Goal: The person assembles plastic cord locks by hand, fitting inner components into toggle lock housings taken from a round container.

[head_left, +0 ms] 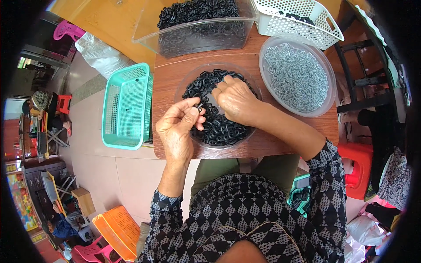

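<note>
My left hand (pixel 177 127) is closed in a pinch on a small black ring-shaped part (pixel 199 106) with a shiny bit on it, at the left side of a round clear bowl (pixel 179 90). Many black plastic link-shaped parts (pixel 223 133) fill this bowl. Over its upper right side, my right hand (pixel 234 100) has its fingers curled down among the parts. Whatever is between those fingertips is hidden. To the right, a second round clear tub (pixel 332 90) holds small silver metal pins or screws (pixel 296 79).
Behind the bowl, a clear bin (pixel 144 30) holds more black parts beside a white perforated basket (pixel 324 37). A green basket (pixel 107 109) stands left of the wooden table (pixel 169 70). Red (pixel 359 168) and pink (pixel 68 30) stools and an orange crate (pixel 118 228) surround it. Another person sits far left.
</note>
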### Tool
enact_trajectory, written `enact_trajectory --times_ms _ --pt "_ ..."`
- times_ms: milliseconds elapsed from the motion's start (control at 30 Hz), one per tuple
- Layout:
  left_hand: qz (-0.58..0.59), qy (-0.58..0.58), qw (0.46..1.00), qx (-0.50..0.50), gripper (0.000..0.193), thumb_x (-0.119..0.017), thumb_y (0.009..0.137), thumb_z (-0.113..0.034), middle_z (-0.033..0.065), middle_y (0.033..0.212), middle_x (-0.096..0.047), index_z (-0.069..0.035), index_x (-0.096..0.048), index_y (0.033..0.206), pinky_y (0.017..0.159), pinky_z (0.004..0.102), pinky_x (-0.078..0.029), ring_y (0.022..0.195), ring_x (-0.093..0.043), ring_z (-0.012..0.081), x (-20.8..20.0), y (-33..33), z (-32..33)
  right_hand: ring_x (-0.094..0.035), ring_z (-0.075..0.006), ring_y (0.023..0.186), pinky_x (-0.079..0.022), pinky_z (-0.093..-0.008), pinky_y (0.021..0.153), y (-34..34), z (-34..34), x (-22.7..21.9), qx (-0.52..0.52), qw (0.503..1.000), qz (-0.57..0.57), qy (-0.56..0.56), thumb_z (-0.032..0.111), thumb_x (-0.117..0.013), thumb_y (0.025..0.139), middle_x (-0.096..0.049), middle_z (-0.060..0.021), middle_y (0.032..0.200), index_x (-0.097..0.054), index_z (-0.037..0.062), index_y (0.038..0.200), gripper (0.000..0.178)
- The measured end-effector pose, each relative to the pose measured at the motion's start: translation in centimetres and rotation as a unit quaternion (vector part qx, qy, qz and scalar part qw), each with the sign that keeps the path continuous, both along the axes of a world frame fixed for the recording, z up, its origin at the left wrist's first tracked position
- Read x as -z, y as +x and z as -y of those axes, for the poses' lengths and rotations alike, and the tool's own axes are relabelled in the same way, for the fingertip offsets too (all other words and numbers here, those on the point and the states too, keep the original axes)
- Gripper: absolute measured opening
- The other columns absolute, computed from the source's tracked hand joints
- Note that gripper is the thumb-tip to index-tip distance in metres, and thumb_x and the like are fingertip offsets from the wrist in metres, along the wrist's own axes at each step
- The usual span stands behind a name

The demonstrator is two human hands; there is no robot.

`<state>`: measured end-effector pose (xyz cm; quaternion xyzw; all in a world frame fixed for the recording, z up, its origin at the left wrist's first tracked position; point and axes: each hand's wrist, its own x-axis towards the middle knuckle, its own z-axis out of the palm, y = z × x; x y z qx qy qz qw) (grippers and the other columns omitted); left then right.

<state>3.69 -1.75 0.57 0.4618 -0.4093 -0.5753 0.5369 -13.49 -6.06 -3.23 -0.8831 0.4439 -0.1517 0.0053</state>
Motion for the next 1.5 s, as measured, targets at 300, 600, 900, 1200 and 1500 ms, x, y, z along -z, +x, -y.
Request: enact_trajectory --times_ms 300,600,900,1200,1500 --pt "-0.033 0.021 0.999 0.025 0.019 -0.061 0.085 0.002 0.0147 0.082 -0.066 0.009 -0.061 0.103 0.053 0.0214 -0.050 0.065 -0.062 0.0144 0.0 -0.6 -0.2 -0.059 -0.0116 0.069 -0.047 -0.0254 0.064 -2.0 -2.5 -1.8 0.079 0.775 0.510 0.365 0.003 -0.068 0.077 -0.062 -0.0018 0.079 -0.061 0.0015 0.088 0.013" --pt "-0.062 0.021 0.997 0.050 0.019 -0.062 0.085 0.001 0.0150 0.083 -0.066 0.009 -0.061 0.102 0.053 0.0220 -0.050 0.065 -0.063 0.0146 -0.3 -2.4 -0.5 -0.057 -0.0049 0.070 -0.046 -0.0185 0.062 -3.0 -3.9 -3.4 0.057 0.610 0.643 0.459 0.005 -0.068 0.080 -0.065 -0.0018 0.082 -0.066 0.0011 0.099 0.020" --pt "-0.061 0.035 0.995 0.064 0.019 -0.063 0.084 0.001 0.0147 0.084 -0.067 0.008 -0.061 0.102 0.053 0.0220 -0.051 0.065 -0.062 0.0138 -0.3 -3.0 -1.0 -0.057 -0.0060 0.069 -0.045 -0.0196 0.059 -3.5 -4.3 -2.4 0.038 0.652 0.635 0.412 0.011 -0.066 0.082 -0.067 -0.0044 0.084 -0.065 0.0015 0.093 0.014" --pt "-0.021 0.003 0.998 0.060 0.019 -0.063 0.085 -0.002 0.0133 0.083 -0.066 0.008 -0.062 0.102 0.054 0.0215 -0.050 0.065 -0.061 0.0128 -0.4 -3.8 -1.6 -0.055 -0.0048 0.068 -0.043 -0.0190 0.058 -4.1 -4.4 -3.0 0.044 0.666 0.598 0.443 0.010 -0.065 0.083 -0.065 -0.0027 0.081 -0.064 0.0011 0.094 0.014" --pt "-0.052 0.045 0.996 0.061 0.018 -0.062 0.085 0.000 0.0134 0.083 -0.066 0.008 -0.062 0.101 0.053 0.0215 -0.050 0.065 -0.062 0.0137 -0.2 -3.9 -1.6 -0.055 -0.0049 0.069 -0.042 -0.0191 0.057 -3.7 -4.7 -2.2 0.017 0.686 0.625 0.372 0.009 -0.064 0.083 -0.063 -0.0014 0.083 -0.061 0.0020 0.096 0.014"
